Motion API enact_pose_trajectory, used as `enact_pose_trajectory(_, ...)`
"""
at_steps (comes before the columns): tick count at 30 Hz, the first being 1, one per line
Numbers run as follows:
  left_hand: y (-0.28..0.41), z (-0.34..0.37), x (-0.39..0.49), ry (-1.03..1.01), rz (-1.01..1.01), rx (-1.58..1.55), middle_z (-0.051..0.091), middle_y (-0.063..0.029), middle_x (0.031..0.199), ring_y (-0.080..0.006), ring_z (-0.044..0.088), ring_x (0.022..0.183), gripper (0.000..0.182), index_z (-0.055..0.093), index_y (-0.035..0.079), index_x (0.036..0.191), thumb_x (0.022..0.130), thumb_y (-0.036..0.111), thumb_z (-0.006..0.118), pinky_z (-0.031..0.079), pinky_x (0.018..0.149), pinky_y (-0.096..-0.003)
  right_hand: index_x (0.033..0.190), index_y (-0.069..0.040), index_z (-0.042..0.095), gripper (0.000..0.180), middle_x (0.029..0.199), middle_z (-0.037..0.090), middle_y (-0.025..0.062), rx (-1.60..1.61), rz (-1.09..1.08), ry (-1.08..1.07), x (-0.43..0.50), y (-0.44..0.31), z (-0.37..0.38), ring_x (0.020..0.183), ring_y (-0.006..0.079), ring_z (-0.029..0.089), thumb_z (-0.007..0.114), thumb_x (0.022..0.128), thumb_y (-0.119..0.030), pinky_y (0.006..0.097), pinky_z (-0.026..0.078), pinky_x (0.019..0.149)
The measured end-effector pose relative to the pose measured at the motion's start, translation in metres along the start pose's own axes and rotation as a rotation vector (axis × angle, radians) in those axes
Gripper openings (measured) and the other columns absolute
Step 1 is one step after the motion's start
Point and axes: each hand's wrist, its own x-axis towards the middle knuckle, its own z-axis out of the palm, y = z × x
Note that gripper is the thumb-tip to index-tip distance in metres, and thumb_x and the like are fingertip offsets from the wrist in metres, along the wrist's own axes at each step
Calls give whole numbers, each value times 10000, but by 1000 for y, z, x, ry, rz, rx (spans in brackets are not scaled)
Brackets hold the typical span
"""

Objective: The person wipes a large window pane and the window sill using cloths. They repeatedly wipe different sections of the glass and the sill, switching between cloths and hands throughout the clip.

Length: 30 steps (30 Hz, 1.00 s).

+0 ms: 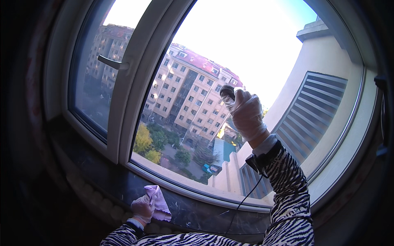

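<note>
My right hand (244, 113), in a thin translucent glove, is raised in front of the large window pane (197, 123). Its fingers are closed around a dark grey cloth or sponge (227, 91), mostly hidden by the hand. Whether that piece touches the glass, I cannot tell. Low on the left, my gloved left hand (143, 206) grips a purple cloth (159, 204) with a scalloped edge. This cloth hangs from the fist over the dark marble windowsill (190, 212).
White window frame (135, 83) surrounds the panes; a lever handle (110, 62) sticks out on the left sash. A thin black cable (243, 201) runs from my right cuff down across the sill. Outside stand a building (194, 92) and a louvred wall panel (314, 110).
</note>
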Motion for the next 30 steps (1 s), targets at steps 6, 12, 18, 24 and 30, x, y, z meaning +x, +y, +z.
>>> enact_pose_trajectory(6,1,-5,-3,-30,-6,-13,699,-160,741,-423,681,657,164,747,135,944,1013,281,721,526,589,-527,1001,-5,602,280,796,523,75,-155,-47,-33,-3,-2,6,706,230,569,725,1035,-253,405,460,634)
enact_pose_trajectory(12,11,-15,5,-10,10,-11,710,-176,754,-432,693,677,169,745,129,978,1050,272,693,539,600,-534,1079,-8,672,238,776,580,87,-78,-47,-49,4,-19,-2,639,238,590,650,1099,-244,424,491,579)
enact_pose_trajectory(18,10,-11,5,-2,-12,20,713,-173,745,-434,688,666,191,747,118,961,1052,270,677,540,602,-540,1128,-38,761,328,801,732,141,967,426,-850,-127,-72,-79,641,316,713,650,1097,-345,479,579,639)
enact_pose_trajectory(24,9,-5,4,28,-22,48,718,-192,763,-432,690,676,249,741,106,938,1071,298,656,530,616,-539,1163,-230,793,247,963,733,136,905,262,-844,-334,-147,-120,850,382,749,610,1087,-377,511,585,695)
enact_pose_trajectory(30,5,-1,4,38,-9,96,730,-210,796,-448,700,704,270,749,88,951,1073,306,647,534,631,-550,1217,-303,785,249,1133,748,101,766,444,-894,-466,-188,-137,1029,363,741,763,968,-311,545,574,857)
